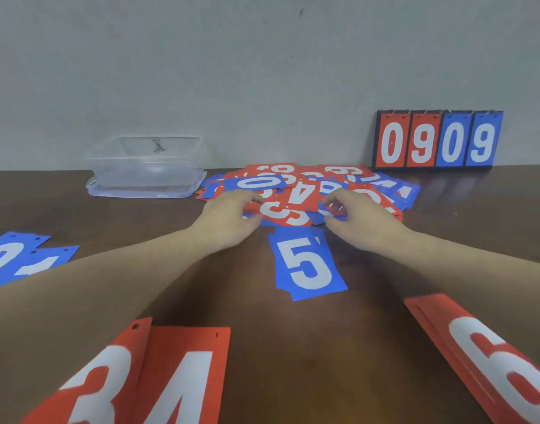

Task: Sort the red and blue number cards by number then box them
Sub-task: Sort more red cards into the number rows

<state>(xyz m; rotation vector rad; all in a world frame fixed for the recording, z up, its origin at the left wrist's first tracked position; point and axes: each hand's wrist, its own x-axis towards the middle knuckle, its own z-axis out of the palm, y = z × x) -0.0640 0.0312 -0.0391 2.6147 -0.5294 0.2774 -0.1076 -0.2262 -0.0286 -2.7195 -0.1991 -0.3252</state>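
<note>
Nearest the camera, red 3 and 4 cards lie at six o'clock and a red 6 stack at four, with the blue 5 stack at centre and blue cards at nine. Sorting is under way: at the unsorted heap at twelve, the left hand curls its fingers on a red card's edge, and the right hand pinches a card. The clear plastic box at eleven waits; next, I judge, lift one card free and read it.

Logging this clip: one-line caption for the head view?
Both hands pick at a mixed card pile; sorted cards lie nearer, clear box and scoreboard behind.
</note>
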